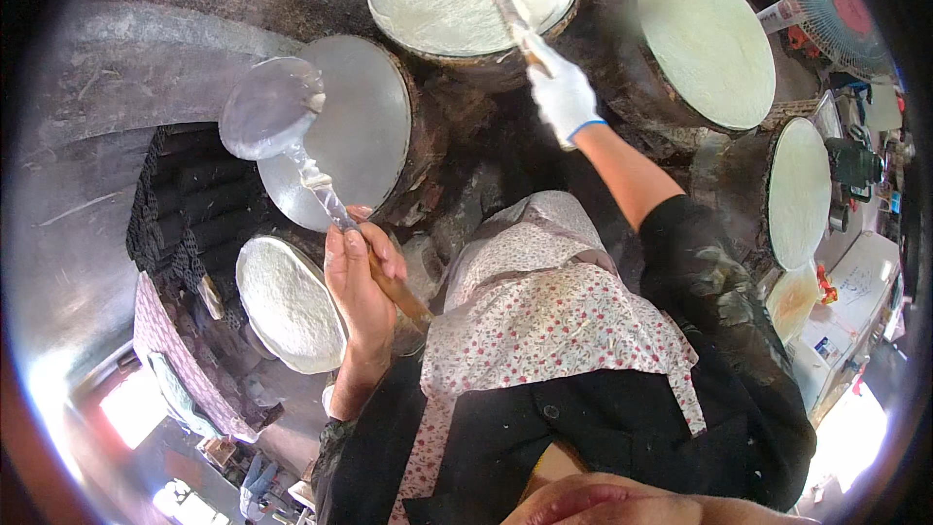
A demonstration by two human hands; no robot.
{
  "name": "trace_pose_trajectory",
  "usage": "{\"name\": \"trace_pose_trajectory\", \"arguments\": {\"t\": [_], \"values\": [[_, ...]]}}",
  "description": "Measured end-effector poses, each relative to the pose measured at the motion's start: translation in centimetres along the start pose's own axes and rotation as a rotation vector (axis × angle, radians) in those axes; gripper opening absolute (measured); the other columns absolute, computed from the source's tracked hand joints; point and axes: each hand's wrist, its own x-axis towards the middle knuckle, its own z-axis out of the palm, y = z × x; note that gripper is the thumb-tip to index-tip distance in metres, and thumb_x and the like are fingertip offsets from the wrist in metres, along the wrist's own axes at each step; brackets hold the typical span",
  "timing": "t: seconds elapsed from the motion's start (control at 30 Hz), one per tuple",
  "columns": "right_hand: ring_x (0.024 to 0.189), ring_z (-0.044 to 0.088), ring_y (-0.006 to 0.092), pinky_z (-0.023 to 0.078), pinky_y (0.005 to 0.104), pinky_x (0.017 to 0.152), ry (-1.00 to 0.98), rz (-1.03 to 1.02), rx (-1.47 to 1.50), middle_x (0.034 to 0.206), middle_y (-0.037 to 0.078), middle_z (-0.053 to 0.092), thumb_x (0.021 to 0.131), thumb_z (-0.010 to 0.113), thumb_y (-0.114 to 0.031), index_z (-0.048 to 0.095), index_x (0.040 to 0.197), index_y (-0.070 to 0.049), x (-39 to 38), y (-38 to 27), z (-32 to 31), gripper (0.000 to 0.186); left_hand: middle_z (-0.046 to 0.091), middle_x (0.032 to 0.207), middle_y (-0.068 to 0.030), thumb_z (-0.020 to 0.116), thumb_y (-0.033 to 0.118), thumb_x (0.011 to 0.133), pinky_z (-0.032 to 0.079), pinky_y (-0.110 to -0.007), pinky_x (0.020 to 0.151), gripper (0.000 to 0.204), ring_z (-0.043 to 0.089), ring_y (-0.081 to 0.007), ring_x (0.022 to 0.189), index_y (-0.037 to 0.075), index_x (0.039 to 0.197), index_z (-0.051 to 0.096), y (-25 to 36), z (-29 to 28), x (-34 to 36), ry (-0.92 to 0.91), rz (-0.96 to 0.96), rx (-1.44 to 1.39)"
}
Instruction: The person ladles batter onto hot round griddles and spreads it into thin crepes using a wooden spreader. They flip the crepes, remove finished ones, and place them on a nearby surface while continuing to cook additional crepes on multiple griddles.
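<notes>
LH [362,280]: 1 ladle [264,112], RH [566,102]: 1 spatula [503,2]

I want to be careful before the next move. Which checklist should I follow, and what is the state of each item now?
1. Left hand grips the ladle: ok.
2. Right hand gloved and holding the scraper: ok.
3. Left hand gloved: not ok, it is bare.
4. Ladle neck clean: not ok, white residue clings to it.
5. Ladle bowl held apart from the grey round plate: cannot tell, they overlap in this view.
6. Plate cool: cannot tell.
</notes>
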Motion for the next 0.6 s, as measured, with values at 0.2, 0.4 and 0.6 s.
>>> {"name": "trace_pose_trajectory", "arguments": {"t": [0.2,0.4,0.6], "values": [[0.118,0.067,0.0416,0.055,0.0495,0.099,-0.016,-0.305,-0.211,0.137,0.015,0.067,0.104,0.054,-0.026,0.054,0.151,-0.036,1.8,0.1,-3.5,0.048,0.049,0.083,-0.0004,0.043,0.020,0.116,0.041,-0.023,0.064,0.023,0.046,-0.0087,0.072,0.002,0.126,0.053,0.0,3.3,0.0,0.065,0.101,-0.008],[0.106,0.069,0.0439,0.056,0.0507,0.090,-0.044,-0.257,-0.044,0.123,0.021,0.070,0.102,0.055,-0.029,0.058,0.146,-0.032,1.1,-1.3,-5.2,0.044,0.043,0.080,0.0021,0.044,0.021,0.116,0.036,-0.022,0.060,0.021,0.038,-0.0062,0.068,0.003,0.122,0.053,-0.6,6.5,-0.3,0.073,0.092,0.041],[0.126,0.065,0.0361,0.053,0.0433,0.110,-0.088,-0.257,-0.270,0.156,0.012,0.053,0.103,0.053,-0.024,0.042,0.158,-0.044,2.8,0.4,-7.3,0.059,0.041,0.076,0.0024,0.046,0.020,0.115,0.035,-0.023,0.058,0.020,0.037,-0.0064,0.064,0.003,0.121,0.054,-1.0,8.9,0.4,0.151,0.045,-0.002]]}}
